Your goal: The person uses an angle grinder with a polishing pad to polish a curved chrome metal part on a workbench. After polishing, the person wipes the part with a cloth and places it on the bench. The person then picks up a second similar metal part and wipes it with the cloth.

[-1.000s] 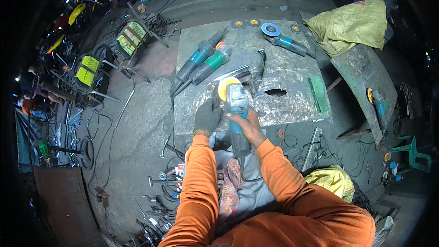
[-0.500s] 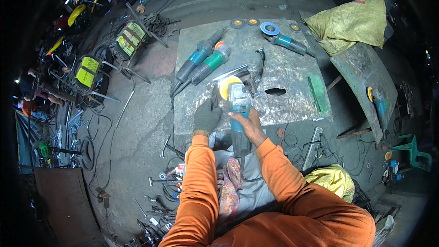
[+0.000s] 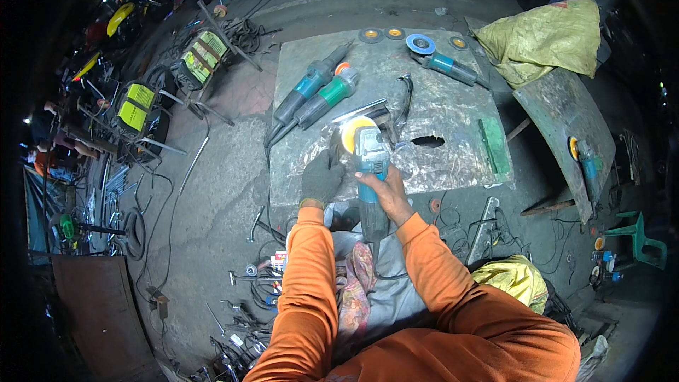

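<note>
Hardly moved since a second ago, with the blue grinder (image 3: 371, 163) over the near edge of the table (image 3: 463, 159) and the yellow disc (image 3: 359, 132) at its far end. Holding it tight in the fingers of the bare right hand (image 3: 392, 198). With the gloved left hand (image 3: 322, 178) close beside; fingers wide or narrow, cannot tell. Also a green grinder (image 3: 331, 94) off to the left.

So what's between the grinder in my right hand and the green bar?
The head view shows a dark, ragged hole in the board, roughly midway, and some dark metal close beside the grinder.
</note>
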`<state>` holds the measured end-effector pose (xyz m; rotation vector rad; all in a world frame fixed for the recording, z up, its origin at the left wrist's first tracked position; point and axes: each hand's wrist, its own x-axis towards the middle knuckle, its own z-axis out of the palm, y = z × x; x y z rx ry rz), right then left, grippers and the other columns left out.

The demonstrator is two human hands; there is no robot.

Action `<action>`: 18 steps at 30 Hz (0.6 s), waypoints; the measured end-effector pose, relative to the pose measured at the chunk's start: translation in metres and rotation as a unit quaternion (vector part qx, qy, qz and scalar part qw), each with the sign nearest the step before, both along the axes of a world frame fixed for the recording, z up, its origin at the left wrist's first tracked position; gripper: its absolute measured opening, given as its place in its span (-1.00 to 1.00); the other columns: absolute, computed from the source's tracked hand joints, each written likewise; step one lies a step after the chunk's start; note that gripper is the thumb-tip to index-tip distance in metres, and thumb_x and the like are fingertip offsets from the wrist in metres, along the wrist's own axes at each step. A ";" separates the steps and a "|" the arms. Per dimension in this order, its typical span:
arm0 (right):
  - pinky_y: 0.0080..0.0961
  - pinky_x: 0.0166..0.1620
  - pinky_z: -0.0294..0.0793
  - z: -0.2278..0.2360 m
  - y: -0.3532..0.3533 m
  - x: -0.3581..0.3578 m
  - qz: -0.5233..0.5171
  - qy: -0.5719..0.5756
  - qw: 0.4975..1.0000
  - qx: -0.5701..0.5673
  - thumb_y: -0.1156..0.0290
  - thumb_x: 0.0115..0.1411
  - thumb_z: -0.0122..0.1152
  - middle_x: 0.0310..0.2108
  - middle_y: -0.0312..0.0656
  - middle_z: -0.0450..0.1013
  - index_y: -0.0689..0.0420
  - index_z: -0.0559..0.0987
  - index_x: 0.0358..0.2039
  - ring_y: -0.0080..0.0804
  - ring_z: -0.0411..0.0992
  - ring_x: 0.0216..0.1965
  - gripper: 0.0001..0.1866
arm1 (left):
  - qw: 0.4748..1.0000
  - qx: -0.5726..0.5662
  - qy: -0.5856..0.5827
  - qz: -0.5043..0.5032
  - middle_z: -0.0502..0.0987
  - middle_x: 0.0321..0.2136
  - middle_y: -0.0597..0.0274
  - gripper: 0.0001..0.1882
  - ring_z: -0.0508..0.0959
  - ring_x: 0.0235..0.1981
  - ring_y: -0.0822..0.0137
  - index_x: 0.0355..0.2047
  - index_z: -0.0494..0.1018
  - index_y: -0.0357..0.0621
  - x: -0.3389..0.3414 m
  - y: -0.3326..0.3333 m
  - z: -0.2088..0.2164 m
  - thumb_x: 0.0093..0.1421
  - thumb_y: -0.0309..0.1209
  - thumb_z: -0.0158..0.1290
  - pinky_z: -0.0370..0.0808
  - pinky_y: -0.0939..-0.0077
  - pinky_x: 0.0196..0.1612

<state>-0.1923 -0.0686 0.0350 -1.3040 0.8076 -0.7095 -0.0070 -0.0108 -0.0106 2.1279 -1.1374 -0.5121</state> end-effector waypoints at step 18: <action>-0.42 -0.13 0.54 -0.002 -0.001 -0.001 -0.003 0.006 1.000 -0.002 0.23 0.10 0.48 -0.26 -0.17 0.63 0.24 0.63 -0.12 -0.43 0.57 -0.24 -0.58 | 1.000 0.004 -0.018 0.001 0.61 -0.24 -0.31 -0.56 0.60 -0.16 -0.29 -0.15 0.52 -0.30 0.000 -0.001 -0.003 0.15 -0.15 0.16 0.50 -0.08 -0.08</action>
